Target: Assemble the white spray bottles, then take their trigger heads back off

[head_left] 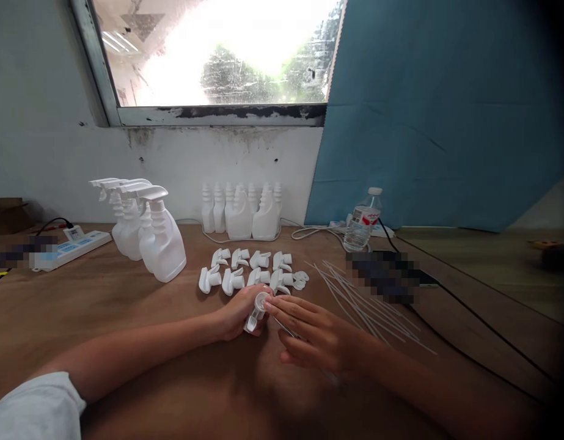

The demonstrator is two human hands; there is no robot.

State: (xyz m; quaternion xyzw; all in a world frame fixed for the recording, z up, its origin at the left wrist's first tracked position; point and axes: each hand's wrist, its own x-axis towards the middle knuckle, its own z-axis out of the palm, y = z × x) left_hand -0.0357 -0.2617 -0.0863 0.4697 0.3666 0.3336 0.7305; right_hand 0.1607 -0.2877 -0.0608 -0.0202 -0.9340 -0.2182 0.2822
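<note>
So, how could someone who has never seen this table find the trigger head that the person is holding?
Start at the window, then come down past the loose trigger heads on the table. The trigger head lies just below them, the only one gripped in the left hand.

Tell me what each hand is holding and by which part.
The left hand grips a white spray trigger head around its body. The right hand pinches a thin clear dip tube near its end at the head.
</note>
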